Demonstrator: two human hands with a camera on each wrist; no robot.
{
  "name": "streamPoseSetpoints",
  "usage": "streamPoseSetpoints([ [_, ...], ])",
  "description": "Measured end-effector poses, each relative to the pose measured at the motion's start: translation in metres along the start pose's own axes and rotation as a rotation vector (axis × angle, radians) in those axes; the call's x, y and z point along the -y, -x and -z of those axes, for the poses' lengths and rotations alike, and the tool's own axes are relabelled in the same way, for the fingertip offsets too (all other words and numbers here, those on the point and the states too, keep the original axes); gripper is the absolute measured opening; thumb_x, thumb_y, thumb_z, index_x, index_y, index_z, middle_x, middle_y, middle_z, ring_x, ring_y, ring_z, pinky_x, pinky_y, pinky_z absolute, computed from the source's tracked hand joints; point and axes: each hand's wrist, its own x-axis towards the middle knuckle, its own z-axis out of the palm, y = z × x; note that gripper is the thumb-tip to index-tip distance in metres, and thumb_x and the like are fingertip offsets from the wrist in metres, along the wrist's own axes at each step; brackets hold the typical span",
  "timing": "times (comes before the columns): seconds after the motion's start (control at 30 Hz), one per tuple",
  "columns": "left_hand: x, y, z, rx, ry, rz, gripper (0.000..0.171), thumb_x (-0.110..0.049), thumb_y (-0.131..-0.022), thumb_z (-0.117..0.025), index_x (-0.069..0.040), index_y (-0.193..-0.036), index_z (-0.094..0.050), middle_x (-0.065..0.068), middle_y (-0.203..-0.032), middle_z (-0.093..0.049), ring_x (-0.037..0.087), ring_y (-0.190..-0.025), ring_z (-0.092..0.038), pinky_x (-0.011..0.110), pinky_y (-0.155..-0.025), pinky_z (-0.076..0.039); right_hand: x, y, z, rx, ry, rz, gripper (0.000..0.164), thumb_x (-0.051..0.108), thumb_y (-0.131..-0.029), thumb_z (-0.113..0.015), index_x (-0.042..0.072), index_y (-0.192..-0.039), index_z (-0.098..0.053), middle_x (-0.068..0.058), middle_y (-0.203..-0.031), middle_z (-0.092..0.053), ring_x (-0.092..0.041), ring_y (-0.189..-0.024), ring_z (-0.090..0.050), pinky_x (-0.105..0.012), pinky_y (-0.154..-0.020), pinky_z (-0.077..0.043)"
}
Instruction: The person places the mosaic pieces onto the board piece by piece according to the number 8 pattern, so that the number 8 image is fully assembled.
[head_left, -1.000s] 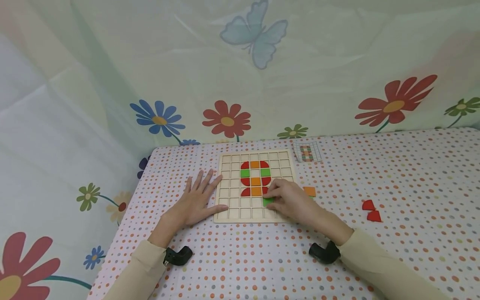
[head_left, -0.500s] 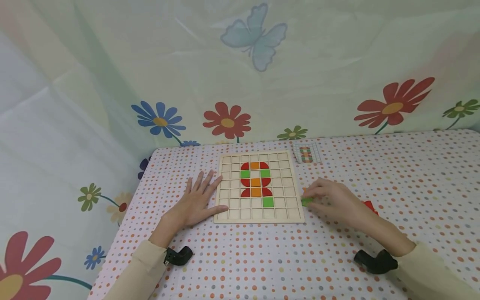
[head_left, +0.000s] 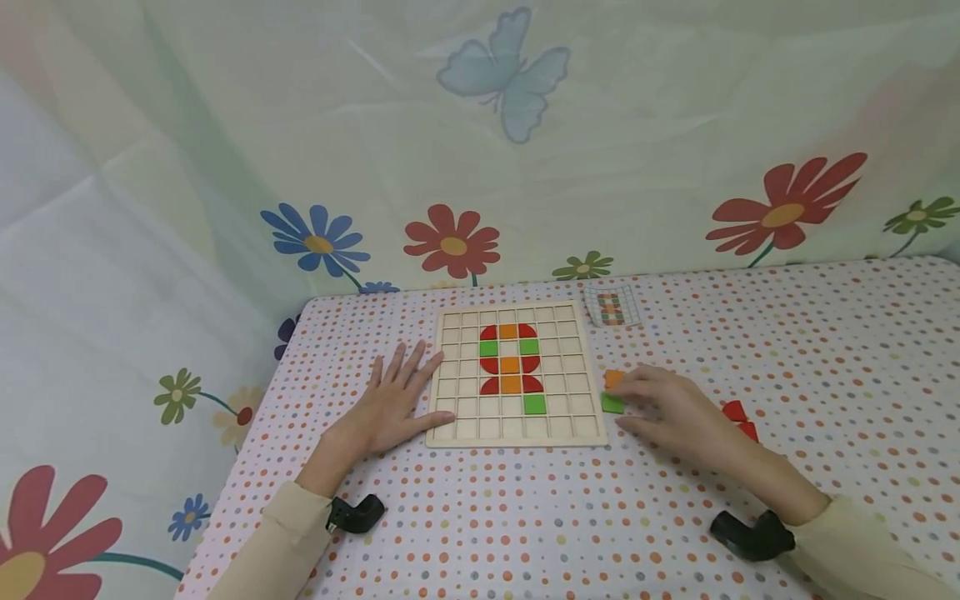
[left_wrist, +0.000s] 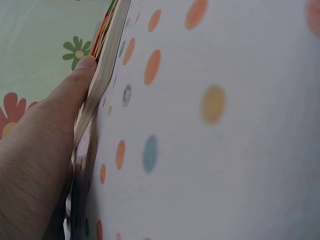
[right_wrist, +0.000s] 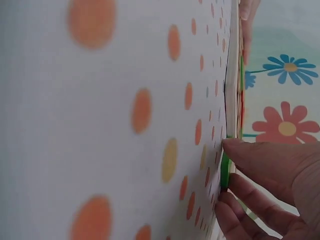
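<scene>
A wooden grid board (head_left: 592,429) lies on the table, bearing red curved pieces and orange and green squares. A lone green square (head_left: 535,404) fills a cell low on it. My left hand (head_left: 393,408) rests spread at the board's left edge; its thumb (left_wrist: 82,67) shows over the rim in the left wrist view. Right of the board, my right hand (head_left: 678,412) is at a loose green square tile (head_left: 612,403), thumb and fingers parted. In the head view the thumb looks apart from the tile. Beyond it is an orange square (head_left: 615,378), partly covered by the fingers.
Two red curved pieces (head_left: 735,411) lie by the right wrist, partly hidden by it. A pattern card (head_left: 612,307) lies behind the board's far right corner. A flowered curtain (head_left: 660,200) rises at the table's back edge.
My right hand has left the green square on the board and moved right to the loose tiles. Its fingers have parted since half a second ago. My left hand stays put.
</scene>
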Motion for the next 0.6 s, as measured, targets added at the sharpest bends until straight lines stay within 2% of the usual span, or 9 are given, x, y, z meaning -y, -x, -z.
streamPoseSetpoints([
  [0.2,0.000,0.000,0.000,-0.004,-0.002,0.000,0.099,-0.075,-0.096,-0.051,-0.022,-0.170,-0.014,0.011,-0.176,0.000,0.041,-0.160,0.005,0.068,-0.125,0.002,0.004,-0.010,-0.003,0.018,0.004,-0.001,0.030,0.003,-0.081,-0.089,0.002,-0.110,-0.080,-0.006,-0.103,-0.069,-0.017,-0.085,-0.056,-0.030,-0.068,-0.048],
  [0.37,0.000,-0.001,0.000,0.005,0.002,0.004,0.099,-0.076,-0.095,-0.049,-0.022,-0.170,-0.014,0.010,-0.176,0.001,0.040,-0.160,0.006,0.068,-0.125,0.003,0.004,-0.013,-0.002,0.025,-0.052,-0.050,0.028,-0.002,-0.081,-0.087,0.001,-0.109,-0.079,-0.005,-0.100,-0.070,-0.017,-0.086,-0.064,-0.029,-0.069,-0.056],
  [0.6,-0.001,-0.001,0.001,0.002,-0.005,0.006,0.099,-0.075,-0.096,-0.050,-0.022,-0.170,-0.014,0.010,-0.176,0.001,0.040,-0.161,0.005,0.067,-0.125,0.002,-0.001,-0.011,-0.003,0.006,-0.080,-0.072,0.030,-0.001,-0.077,-0.090,0.002,-0.106,-0.080,-0.004,-0.095,-0.067,-0.019,-0.083,-0.064,-0.029,-0.070,-0.057],
])
